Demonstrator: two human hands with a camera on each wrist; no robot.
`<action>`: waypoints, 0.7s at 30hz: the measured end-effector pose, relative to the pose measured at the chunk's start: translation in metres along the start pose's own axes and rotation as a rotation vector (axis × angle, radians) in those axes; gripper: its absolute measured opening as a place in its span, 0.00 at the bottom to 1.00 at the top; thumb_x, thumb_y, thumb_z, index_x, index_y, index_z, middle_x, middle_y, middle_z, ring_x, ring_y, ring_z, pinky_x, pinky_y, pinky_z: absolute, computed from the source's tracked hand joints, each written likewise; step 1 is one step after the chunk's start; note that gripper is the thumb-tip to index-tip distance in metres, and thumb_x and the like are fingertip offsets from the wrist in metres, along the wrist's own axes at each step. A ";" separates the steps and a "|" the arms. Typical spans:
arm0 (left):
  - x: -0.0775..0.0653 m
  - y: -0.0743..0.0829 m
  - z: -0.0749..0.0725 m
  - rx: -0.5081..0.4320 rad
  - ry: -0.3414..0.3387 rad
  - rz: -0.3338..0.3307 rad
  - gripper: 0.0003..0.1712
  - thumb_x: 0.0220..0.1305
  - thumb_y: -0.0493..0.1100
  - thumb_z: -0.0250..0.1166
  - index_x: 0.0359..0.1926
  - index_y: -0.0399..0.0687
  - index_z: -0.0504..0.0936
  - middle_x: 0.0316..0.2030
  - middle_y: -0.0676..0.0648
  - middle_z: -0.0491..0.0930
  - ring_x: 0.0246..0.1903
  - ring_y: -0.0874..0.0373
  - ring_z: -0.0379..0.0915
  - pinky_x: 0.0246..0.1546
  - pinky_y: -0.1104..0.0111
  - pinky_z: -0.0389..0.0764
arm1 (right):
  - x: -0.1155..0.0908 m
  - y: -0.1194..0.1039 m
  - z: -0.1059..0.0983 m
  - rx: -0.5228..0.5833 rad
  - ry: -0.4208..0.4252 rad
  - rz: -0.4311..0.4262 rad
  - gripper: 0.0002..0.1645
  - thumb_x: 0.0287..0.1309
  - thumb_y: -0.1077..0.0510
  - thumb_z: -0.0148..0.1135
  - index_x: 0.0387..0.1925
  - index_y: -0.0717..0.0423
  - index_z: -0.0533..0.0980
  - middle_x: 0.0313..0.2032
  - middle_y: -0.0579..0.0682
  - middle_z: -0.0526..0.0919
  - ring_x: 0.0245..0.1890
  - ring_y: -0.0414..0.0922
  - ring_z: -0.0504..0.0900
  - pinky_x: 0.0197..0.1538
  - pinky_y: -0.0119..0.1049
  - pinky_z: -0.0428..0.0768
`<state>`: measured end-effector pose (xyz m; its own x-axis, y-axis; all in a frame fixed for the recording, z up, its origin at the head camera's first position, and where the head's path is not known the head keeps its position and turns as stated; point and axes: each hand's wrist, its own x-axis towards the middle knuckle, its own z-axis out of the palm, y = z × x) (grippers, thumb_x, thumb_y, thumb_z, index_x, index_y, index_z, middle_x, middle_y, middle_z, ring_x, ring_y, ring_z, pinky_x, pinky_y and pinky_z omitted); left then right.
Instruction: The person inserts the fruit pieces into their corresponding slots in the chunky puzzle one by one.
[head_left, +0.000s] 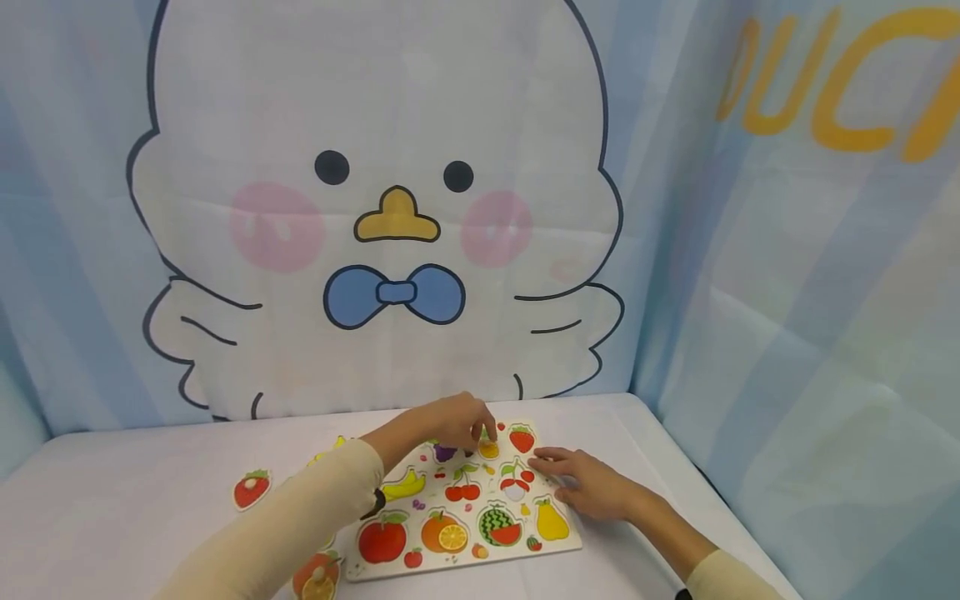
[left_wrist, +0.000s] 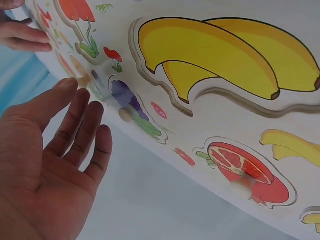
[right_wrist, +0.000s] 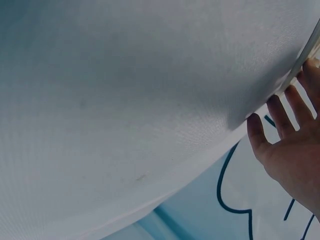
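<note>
A white fruit puzzle board (head_left: 465,569) lies on the table. My left hand (head_left: 457,421) reaches over its far side, thumb and forefinger pinching a small yellow-orange fruit puzzle piece (head_left: 488,450) in the back row. That piece is blurred and partly covered by the fingertips in the left wrist view. Beside it sit a knobbed grape piece (left_wrist: 131,107) and a knobbed pomegranate piece (left_wrist: 245,175). Large bananas (left_wrist: 215,55) show in a recess in front. My right hand (head_left: 596,483) rests at the board's right edge, fingers extended, near a strawberry (head_left: 522,438) and a pear (head_left: 552,521).
Left of the board lie a loose strawberry piece (head_left: 251,489), an orange piece (head_left: 317,577) and a yellow piece (head_left: 327,450), partly behind the left sleeve (head_left: 292,525). A white cloth (head_left: 112,517) covers the table. Printed curtains (head_left: 390,350) hang behind and at the right.
</note>
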<state>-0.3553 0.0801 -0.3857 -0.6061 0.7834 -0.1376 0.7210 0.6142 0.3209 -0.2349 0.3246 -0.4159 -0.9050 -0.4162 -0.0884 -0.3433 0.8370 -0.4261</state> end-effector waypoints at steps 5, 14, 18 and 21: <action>-0.011 -0.004 -0.004 -0.024 0.014 0.011 0.12 0.59 0.40 0.68 0.44 0.59 0.86 0.30 0.58 0.78 0.29 0.63 0.74 0.29 0.75 0.78 | 0.000 0.000 0.001 0.010 -0.002 -0.001 0.30 0.62 0.62 0.58 0.66 0.49 0.68 0.69 0.51 0.63 0.67 0.59 0.62 0.64 0.61 0.61; -0.036 -0.015 -0.013 -0.056 0.037 -0.001 0.11 0.59 0.40 0.68 0.43 0.57 0.86 0.29 0.58 0.78 0.28 0.62 0.74 0.30 0.75 0.78 | 0.000 -0.001 -0.001 -0.014 0.006 0.018 0.31 0.60 0.62 0.59 0.66 0.49 0.68 0.68 0.51 0.65 0.66 0.59 0.63 0.64 0.63 0.60; -0.044 -0.021 -0.014 -0.071 0.042 -0.018 0.11 0.60 0.39 0.67 0.44 0.55 0.86 0.29 0.58 0.78 0.30 0.62 0.73 0.31 0.75 0.78 | 0.001 -0.002 0.000 -0.001 0.010 0.013 0.31 0.60 0.63 0.59 0.66 0.50 0.68 0.68 0.52 0.65 0.66 0.60 0.63 0.64 0.63 0.60; -0.051 -0.025 -0.014 -0.077 0.048 -0.028 0.11 0.60 0.40 0.67 0.44 0.55 0.86 0.29 0.58 0.78 0.31 0.62 0.73 0.32 0.75 0.78 | 0.001 -0.002 0.002 0.006 0.013 -0.001 0.31 0.60 0.63 0.59 0.66 0.50 0.68 0.68 0.53 0.65 0.67 0.60 0.62 0.64 0.62 0.61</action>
<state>-0.3474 0.0239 -0.3733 -0.6426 0.7593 -0.1026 0.6766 0.6252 0.3889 -0.2348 0.3217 -0.4164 -0.9078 -0.4124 -0.0763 -0.3428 0.8344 -0.4316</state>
